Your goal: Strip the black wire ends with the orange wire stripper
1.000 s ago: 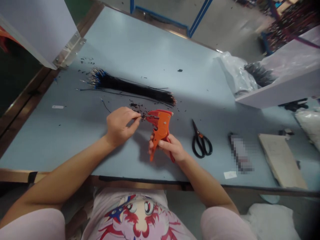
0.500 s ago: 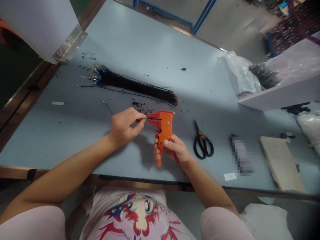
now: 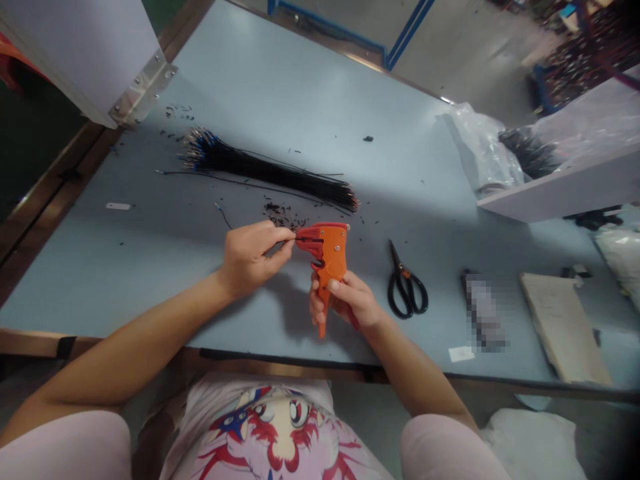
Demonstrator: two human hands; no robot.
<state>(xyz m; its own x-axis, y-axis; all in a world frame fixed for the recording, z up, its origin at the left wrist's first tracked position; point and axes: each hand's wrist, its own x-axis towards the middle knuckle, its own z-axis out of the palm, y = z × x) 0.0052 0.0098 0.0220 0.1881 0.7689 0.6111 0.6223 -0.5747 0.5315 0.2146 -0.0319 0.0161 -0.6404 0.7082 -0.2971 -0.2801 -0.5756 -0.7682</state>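
Left hand (image 3: 256, 259) nearer orange tool (image 3: 334, 257)

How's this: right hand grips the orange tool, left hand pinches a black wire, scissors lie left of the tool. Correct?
No: in the head view, the scissors lie right of the orange tool. The rest holds: the right hand grips it, the left hand pinches a black wire.
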